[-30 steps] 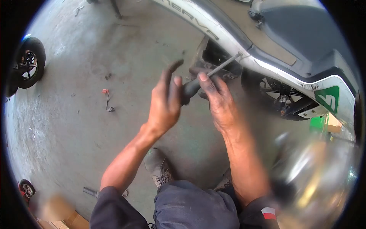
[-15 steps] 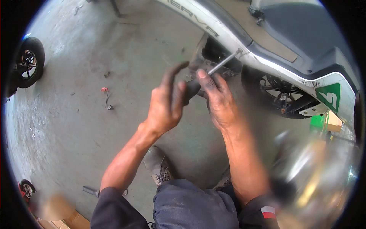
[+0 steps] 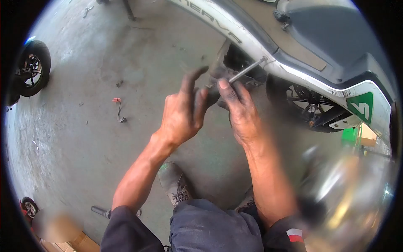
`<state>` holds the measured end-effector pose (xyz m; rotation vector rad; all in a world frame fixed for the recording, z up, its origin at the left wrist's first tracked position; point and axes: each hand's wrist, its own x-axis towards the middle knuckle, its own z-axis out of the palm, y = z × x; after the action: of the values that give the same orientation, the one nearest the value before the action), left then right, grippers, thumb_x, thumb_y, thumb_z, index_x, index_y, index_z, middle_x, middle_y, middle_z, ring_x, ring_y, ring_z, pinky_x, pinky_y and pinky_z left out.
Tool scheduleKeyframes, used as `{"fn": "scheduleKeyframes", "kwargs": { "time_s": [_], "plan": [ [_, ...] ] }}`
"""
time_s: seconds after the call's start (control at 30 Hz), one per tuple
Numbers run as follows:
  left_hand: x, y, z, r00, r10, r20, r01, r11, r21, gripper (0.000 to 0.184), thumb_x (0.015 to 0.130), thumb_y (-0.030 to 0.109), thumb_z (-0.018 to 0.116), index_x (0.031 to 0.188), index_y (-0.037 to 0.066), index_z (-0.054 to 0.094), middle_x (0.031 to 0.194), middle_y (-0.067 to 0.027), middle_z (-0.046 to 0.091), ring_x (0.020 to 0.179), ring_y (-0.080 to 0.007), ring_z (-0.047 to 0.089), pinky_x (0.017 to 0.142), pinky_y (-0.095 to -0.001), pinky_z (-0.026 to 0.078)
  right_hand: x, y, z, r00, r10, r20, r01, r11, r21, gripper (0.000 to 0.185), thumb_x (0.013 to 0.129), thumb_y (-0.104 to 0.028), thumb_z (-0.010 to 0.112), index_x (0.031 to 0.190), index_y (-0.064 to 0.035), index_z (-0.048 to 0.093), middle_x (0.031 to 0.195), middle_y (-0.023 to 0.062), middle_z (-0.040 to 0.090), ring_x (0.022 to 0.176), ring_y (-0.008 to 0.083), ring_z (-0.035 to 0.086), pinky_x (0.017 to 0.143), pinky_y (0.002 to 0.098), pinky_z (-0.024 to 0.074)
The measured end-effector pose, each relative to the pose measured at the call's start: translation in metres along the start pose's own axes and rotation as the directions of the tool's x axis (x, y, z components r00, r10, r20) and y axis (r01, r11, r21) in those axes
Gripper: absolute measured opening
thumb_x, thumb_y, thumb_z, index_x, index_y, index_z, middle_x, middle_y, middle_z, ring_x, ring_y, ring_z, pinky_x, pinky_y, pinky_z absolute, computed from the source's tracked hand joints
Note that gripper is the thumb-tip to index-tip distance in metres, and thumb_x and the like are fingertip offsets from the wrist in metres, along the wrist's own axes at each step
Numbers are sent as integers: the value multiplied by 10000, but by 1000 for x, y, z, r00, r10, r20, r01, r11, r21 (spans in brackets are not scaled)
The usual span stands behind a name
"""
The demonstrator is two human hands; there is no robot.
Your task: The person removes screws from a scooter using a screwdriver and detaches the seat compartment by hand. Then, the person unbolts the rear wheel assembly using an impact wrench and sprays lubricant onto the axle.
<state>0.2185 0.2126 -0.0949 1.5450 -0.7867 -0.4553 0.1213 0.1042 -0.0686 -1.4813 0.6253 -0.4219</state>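
Observation:
A screwdriver [image 3: 248, 71] with a dark handle and a bare metal shaft points up and to the right. Its tip meets a screw spot on the white side panel [image 3: 294, 72] of a scooter, near the panel's lower edge. My right hand [image 3: 243, 117] grips the front of the handle, thumb lying along it by the shaft. Around the handle's rear end is my left hand [image 3: 178, 115], its thumb and lower fingers against the handle and its index finger raised. Both hands' fingertips are blackened. Much of the handle is hidden by my fingers.
Below the panel is the scooter's wheel [image 3: 312, 107]; its dark footboard [image 3: 336, 38] lies above. Another wheel [image 3: 31, 69] stands at far left. On the floor lie a small red-ended part [image 3: 116, 100] and a dark cylindrical tool [image 3: 100, 211]. Cardboard [image 3: 84, 243] sits at lower left.
The view has shifted slightly. My left hand has turned a little around the handle, while my right hand and the screwdriver's tip stay at the same place on the panel.

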Motion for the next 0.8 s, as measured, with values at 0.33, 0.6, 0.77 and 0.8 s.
{"fn": "scheduleKeyframes", "kwargs": {
  "time_s": [0.33,0.6,0.77,0.8],
  "plan": [
    [10,-10,-10,595,-391,702,792,139,-594,474,1002,437,414,1198,25,541,697,-15,509,510,-100,475,393,-226,338,1,9,0,1000,-2,-12,2,1000,7,533,963,-467,534,1245,-16,570,1149,124,600,1087,193,532,976,338,409],
    [3,-11,-5,967,255,21,-244,893,378,296,1001,193,432,1215,0,502,635,-140,619,605,-239,644,578,-364,511,0,5,-2,996,63,69,-70,991,110,573,958,-455,546,1336,-26,496,1317,108,506,1258,223,428,1062,404,312],
    [6,-5,-5,757,-544,362,613,398,-683,389,998,382,427,1169,46,520,709,-83,603,424,-112,421,381,-213,290,1,10,0,1000,27,-8,-27,1000,-12,569,982,-488,478,1281,-9,550,1197,144,592,1134,211,526,1000,347,395],
    [7,-16,-7,728,-465,504,657,262,-707,413,1000,397,414,1187,44,520,709,-85,607,449,-116,446,397,-215,307,1,12,-1,1000,19,-18,-19,1000,-13,575,981,-494,475,1284,-11,549,1204,147,591,1144,214,524,1005,346,391]
  ]
}}
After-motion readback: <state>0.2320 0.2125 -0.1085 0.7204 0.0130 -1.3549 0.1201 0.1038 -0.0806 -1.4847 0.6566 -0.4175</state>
